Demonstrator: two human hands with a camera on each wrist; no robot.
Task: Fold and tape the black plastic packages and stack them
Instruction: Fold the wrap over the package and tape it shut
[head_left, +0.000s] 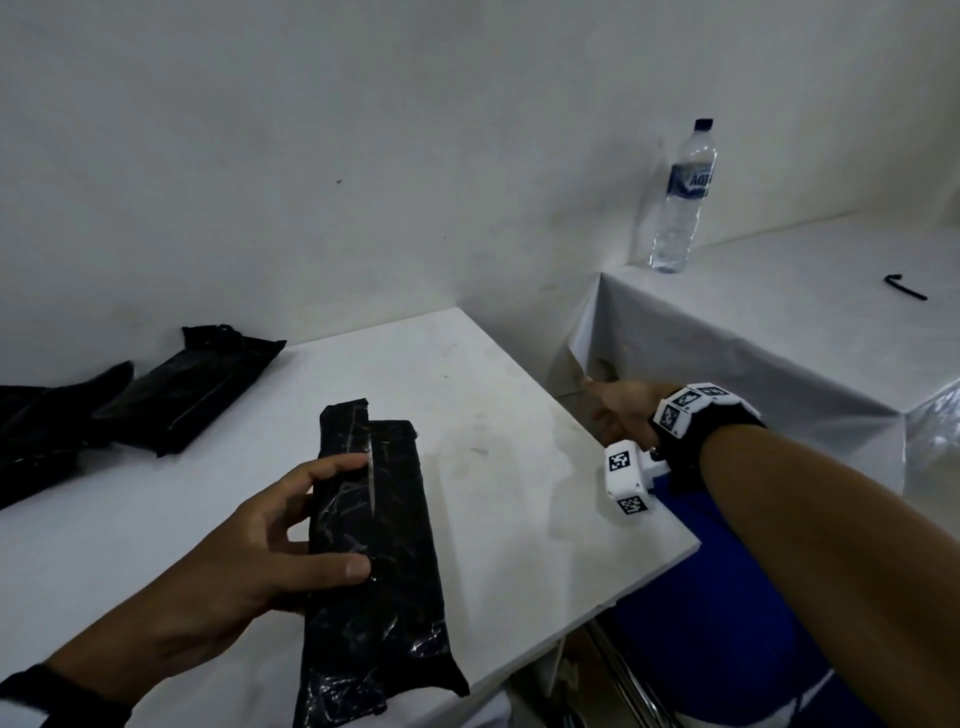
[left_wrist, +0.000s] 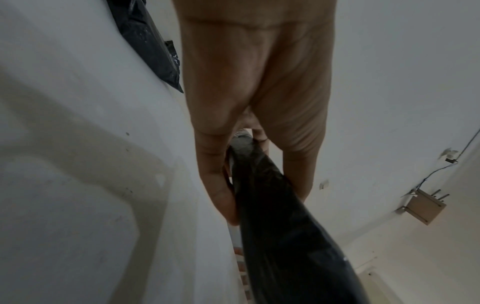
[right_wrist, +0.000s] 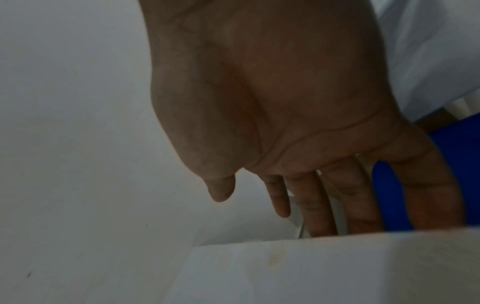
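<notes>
A folded black plastic package (head_left: 379, 545) lies lengthwise on the white table (head_left: 519, 405), close to the front edge. My left hand (head_left: 356, 514) grips its left side, thumb on top near the middle and index finger higher up. In the left wrist view the package (left_wrist: 285, 236) is pinched between thumb and fingers of that hand (left_wrist: 267, 205). My right hand (head_left: 608, 410) reaches past the table's right edge into the gap beside it, fingers straight and holding nothing. In the right wrist view that hand (right_wrist: 252, 203) has its fingertips hidden behind a white edge.
Another black package (head_left: 192, 389) and a dark pile of more (head_left: 36, 431) lie at the table's back left. A second, cloth-covered table (head_left: 779, 332) on the right carries a water bottle (head_left: 680, 197) and a black hex key (head_left: 906, 288). Something blue (head_left: 727, 623) lies below the right arm.
</notes>
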